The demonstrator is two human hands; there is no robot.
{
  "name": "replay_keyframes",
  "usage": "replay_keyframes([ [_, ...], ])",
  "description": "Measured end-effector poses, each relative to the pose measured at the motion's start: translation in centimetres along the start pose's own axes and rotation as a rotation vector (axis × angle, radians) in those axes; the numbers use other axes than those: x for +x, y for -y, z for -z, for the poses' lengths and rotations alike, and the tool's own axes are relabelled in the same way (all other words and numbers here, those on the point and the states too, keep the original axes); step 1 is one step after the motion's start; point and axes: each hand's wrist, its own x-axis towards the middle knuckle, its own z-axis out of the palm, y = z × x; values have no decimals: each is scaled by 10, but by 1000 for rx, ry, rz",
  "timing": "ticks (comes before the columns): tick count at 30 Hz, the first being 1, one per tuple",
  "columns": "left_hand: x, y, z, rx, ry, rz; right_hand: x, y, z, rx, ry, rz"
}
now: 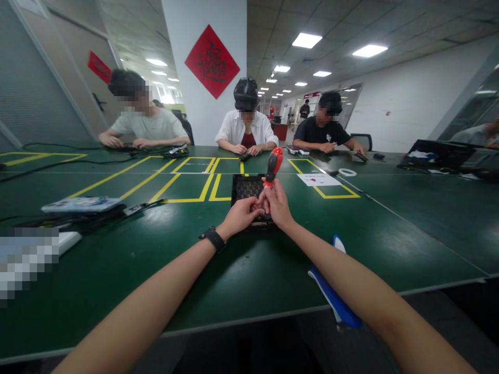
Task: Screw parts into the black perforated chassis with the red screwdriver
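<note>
A screwdriver with a red and black handle stands almost upright, handle up. My right hand is closed around its lower part. Close beside it, my left hand has its fingers pinched together near the screwdriver's lower end; what they hold, if anything, is hidden. Both hands are over a black open tray that contains many small dark pieces, too small to make out. The screwdriver's tip is hidden behind my fingers. A black watch is on my left wrist.
A blue and white object lies at the table's front edge under my right forearm. To the left are a stack of flat devices and cables. A paper sheet and tape roll lie right. Several people sit across the green table.
</note>
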Motion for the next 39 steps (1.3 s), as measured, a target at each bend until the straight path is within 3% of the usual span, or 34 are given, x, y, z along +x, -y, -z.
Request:
replay_keyframes([
  [10,-1,-7,4,-66,50,-60,2,-5,4,-3,-18,-34],
  [20,-2,-3,0,-88,6,47,2,-4,2,-18,-53,-41],
  [32,-1,-6,4,-24,59,-40,4,-6,5,-9,-72,-54],
  [39,0,-8,4,62,-88,6,2,-3,4,-72,-131,-11],
])
